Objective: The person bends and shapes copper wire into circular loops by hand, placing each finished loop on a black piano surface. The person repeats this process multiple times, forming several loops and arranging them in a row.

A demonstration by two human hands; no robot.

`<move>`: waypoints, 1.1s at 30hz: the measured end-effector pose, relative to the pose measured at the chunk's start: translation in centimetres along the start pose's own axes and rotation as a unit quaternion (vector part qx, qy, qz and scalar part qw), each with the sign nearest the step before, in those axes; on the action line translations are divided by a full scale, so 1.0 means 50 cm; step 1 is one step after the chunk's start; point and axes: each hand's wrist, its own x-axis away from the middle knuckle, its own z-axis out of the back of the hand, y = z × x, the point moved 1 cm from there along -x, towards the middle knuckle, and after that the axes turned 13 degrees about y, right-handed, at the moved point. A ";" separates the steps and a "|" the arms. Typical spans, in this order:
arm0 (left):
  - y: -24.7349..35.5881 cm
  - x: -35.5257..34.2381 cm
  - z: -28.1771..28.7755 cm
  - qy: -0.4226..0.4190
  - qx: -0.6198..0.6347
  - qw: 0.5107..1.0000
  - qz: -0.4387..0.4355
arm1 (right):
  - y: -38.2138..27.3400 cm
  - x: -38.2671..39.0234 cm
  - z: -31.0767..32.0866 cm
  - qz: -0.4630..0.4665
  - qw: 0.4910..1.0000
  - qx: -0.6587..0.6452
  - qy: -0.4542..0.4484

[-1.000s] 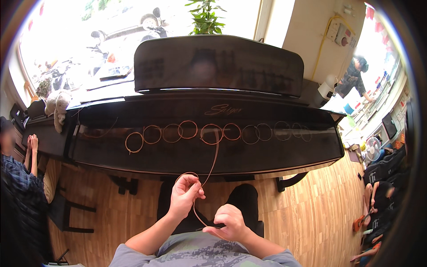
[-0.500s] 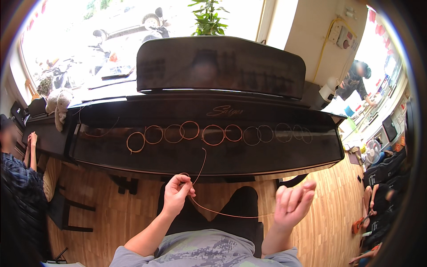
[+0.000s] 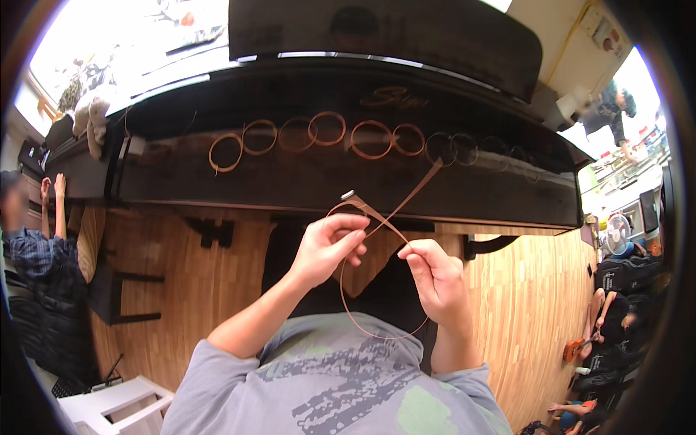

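Observation:
A long copper-coloured guitar string (image 3: 382, 337) runs between my hands, bending into a loop that hangs down before my shirt. My left hand (image 3: 330, 250) is closed around part of it with curled fingers. With thumb and forefinger, my right hand (image 3: 438, 281) pinches the string just to the right. Above the hands, stretches of string cross and one end sweeps up over the lid, smeared by motion. Several coiled strings lie in a row on the black piano lid (image 3: 290, 188): copper-coloured coils (image 3: 211, 154) on the left, dark silvery coils (image 3: 475, 161) on the right.
The piano's front edge (image 3: 500, 226) runs just beyond my hands. A plush toy (image 3: 90, 116) sits at the far left. Someone in a checked shirt (image 3: 43, 250) sits left, near a black chair (image 3: 134, 297). A white fan (image 3: 616, 233) and black bags (image 3: 620, 272) stand at the right.
My right hand has come in leftward and up, close to the left hand, and now pinches the string. The string's loop is tighter. The view has tipped down.

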 end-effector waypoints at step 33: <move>0.078 0.072 -0.023 -0.076 -0.365 0.888 -0.267 | 0.048 -0.012 -0.060 0.190 0.972 0.100 0.096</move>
